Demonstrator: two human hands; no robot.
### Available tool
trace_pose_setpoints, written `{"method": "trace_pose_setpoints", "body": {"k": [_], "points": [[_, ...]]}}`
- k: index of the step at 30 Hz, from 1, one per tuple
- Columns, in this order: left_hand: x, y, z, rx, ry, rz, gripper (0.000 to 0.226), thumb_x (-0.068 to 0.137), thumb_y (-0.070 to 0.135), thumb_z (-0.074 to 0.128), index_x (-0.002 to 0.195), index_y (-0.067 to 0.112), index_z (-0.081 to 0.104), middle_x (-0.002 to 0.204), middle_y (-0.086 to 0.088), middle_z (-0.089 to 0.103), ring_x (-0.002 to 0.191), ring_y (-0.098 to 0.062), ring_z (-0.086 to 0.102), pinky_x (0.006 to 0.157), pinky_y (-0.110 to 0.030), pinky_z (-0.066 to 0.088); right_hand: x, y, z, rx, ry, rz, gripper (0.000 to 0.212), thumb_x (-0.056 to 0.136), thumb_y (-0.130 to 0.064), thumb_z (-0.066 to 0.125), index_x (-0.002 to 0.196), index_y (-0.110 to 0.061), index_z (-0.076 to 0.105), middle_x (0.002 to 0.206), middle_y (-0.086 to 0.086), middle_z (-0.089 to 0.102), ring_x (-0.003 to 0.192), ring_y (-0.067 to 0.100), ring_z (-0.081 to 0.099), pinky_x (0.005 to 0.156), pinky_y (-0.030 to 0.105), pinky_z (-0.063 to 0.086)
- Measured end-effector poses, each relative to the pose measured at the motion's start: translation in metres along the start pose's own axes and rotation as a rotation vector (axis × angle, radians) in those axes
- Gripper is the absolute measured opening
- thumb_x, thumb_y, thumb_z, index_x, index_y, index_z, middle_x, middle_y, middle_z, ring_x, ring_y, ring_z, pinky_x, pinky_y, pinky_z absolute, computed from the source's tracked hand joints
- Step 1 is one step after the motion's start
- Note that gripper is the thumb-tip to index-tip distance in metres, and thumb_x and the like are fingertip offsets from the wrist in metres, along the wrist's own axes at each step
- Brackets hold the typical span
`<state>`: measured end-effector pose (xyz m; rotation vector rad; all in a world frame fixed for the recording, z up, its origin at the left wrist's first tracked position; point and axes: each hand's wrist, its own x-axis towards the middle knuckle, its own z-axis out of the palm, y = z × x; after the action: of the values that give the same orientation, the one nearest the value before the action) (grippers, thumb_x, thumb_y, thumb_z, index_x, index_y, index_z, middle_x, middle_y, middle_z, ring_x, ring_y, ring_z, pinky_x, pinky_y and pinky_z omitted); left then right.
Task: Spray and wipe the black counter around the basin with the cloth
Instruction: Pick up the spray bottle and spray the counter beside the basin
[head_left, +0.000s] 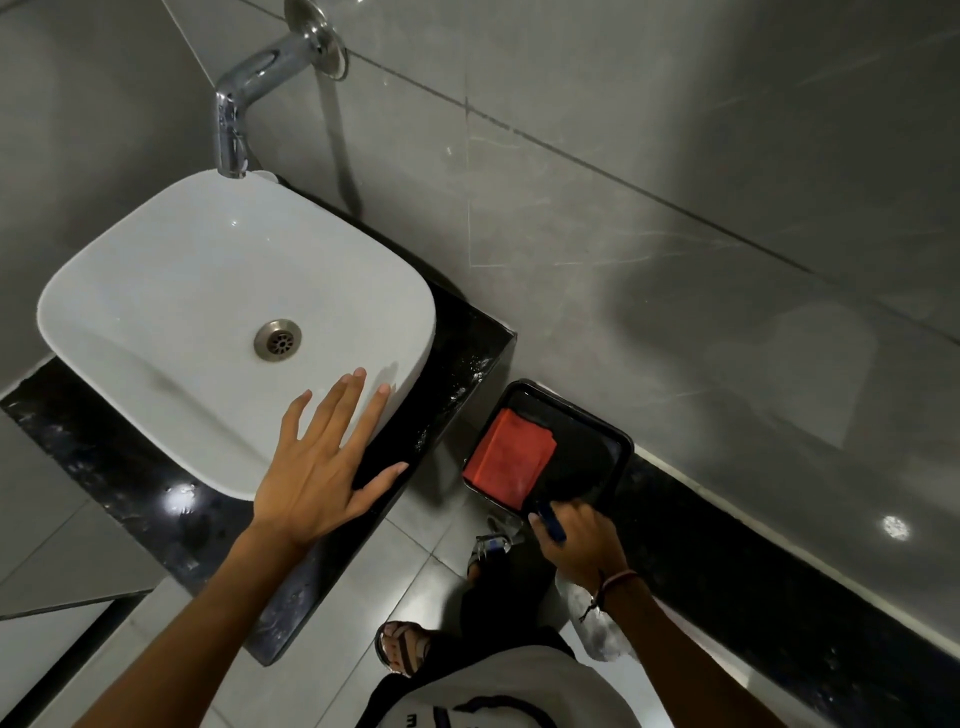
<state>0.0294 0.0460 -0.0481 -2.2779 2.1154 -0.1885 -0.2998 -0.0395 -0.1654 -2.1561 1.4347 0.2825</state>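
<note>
A: The black counter (130, 467) runs under and around the white basin (208, 291), showing as a dark speckled band at the basin's near side and right side, with pale specks along its right edge.

B: And the cloth?

A: The cloth (511, 457) is red-orange, folded, lying in the left part of a black tray (592, 457). The tray sits lower than the counter, just to the right of its corner, against a black skirting strip (753, 551) at the foot of the grey tiled wall (675, 182).

B: What are the hands doing?

A: The left hand (322, 467) is released and flat, fingers spread. The fingers lie on the basin's near rim, and the thumb reaches over the counter's corner. It grasps nothing.

B: The right one?

A: The right hand (576, 540) is down at the tray's near edge, curled around something dark blue (550, 525). I can't tell what that item is. A corded bracelet (613, 582) circles the wrist.

B: Any spray bottle?

A: Something whitish and translucent (597, 623) shows under the right forearm, too hidden to name.

B: Anything else?

A: A chrome tap (249, 88) comes out of the wall above the basin's far rim, a metal drain (277, 339) sits in the bowl, and a sandalled foot (400, 649) stands on the pale floor tiles.
</note>
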Motion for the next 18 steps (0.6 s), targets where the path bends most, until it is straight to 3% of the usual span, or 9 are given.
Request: {"method": "trace_pose_setpoints", "body": {"k": [10, 15, 18], "points": [[0.0, -0.001, -0.001, -0.014, -0.02, 0.001, 0.09, 0.098, 0.072, 0.035, 0.167, 0.018, 0.014, 0.171, -0.017, 0.03, 0.154, -0.034, 0.039, 0.121, -0.06, 0.035, -0.003, -0.018, -0.001, -0.04, 0.08, 0.104, 0.048, 0.097, -0.056, 0.047, 0.1, -0.012, 0.066, 0.105, 0.013, 0.07, 0.1, 0.033, 0.07, 0.084, 0.036, 0.051], [0.0, -0.001, -0.002, -0.028, -0.041, -0.015, 0.091, 0.097, 0.073, 0.035, 0.166, 0.018, 0.016, 0.171, -0.017, 0.029, 0.155, -0.034, 0.038, 0.122, -0.059, 0.034, -0.003, -0.005, -0.034, 0.074, 0.364, 0.125, 0.043, 0.098, -0.056, 0.049, 0.1, -0.016, 0.065, 0.089, 0.007, 0.069, 0.082, 0.024, 0.072, 0.065, 0.027, 0.047], [0.0, 0.0, -0.002, -0.031, -0.042, -0.018, 0.091, 0.097, 0.073, 0.036, 0.166, 0.018, 0.016, 0.172, -0.017, 0.029, 0.155, -0.034, 0.037, 0.122, -0.059, 0.034, 0.003, 0.008, -0.057, 0.267, 0.546, 0.156, 0.047, 0.095, -0.054, 0.058, 0.112, -0.01, 0.064, 0.099, 0.01, 0.072, 0.085, 0.026, 0.072, 0.068, 0.028, 0.051]]}}
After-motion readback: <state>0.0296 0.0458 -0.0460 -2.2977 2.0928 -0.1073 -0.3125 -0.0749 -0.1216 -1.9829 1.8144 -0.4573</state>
